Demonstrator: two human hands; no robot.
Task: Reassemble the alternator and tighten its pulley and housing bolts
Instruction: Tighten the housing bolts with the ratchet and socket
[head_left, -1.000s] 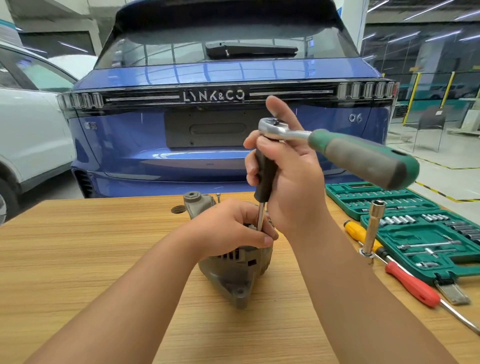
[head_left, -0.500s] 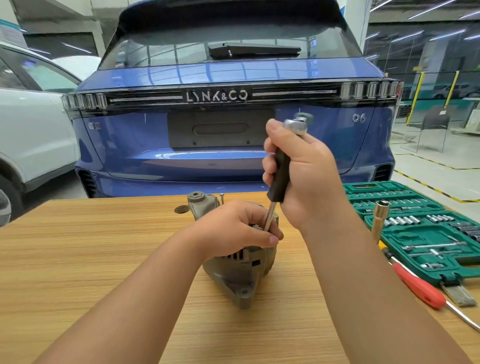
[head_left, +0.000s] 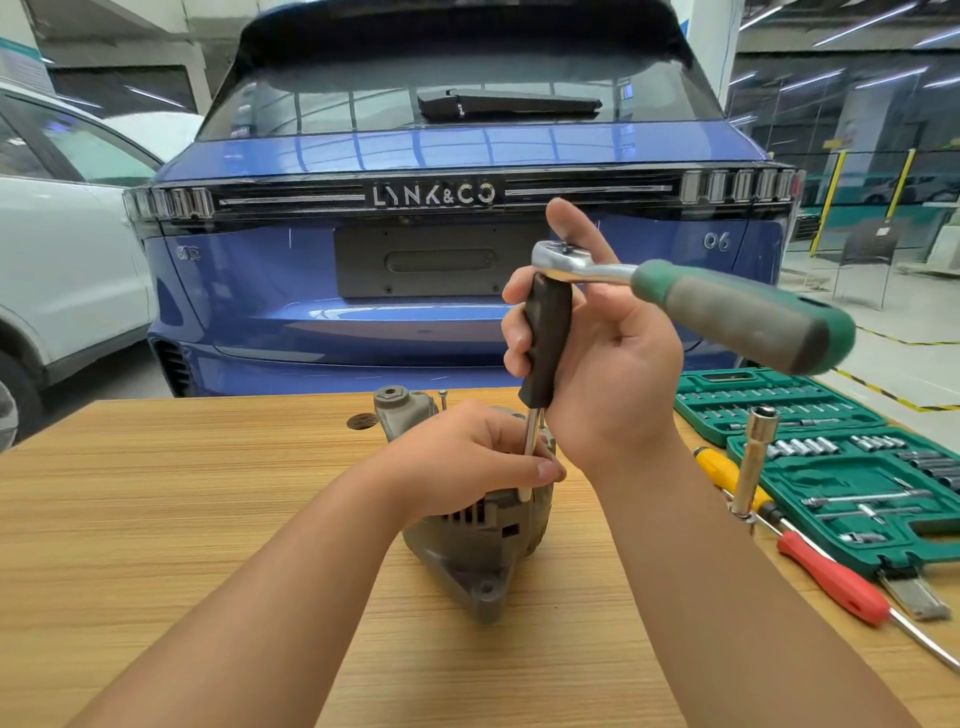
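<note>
Two hands on one bolt. Left grip (head_left: 467, 457) curled over the top of the alternator (head_left: 478, 540), fingertips pinching the thin steel shaft (head_left: 531, 447) low down, right where it meets the housing. Up and to the right of that, right grip (head_left: 592, 358) wrapped loosely round the black driver handle (head_left: 545, 343), index finger up behind the ratchet head (head_left: 558, 257) sitting on top, green ratchet handle (head_left: 737, 317) sticking out to the right and blurred.

Tips for this step, probably a housing bolt going down: keep the shaft dead vertical, keep pinching low so the socket can't walk off the bolt head, press down through the black handle, swing the ratchet in short arcs. Snug, not gorilla tight, since a cast housing likely strips easy.

Alternator itself: grey cast metal, standing on the counter (head_left: 182, 519) under the left grip, cooling slots on the near side, mounting ear with a hole toward the camera, another lug poking up behind. Can't see the bolt head, fingers in the way.

Further right of the right grip: green socket case (head_left: 841, 467) open, red screwdriver (head_left: 831, 577) just in front.
</note>
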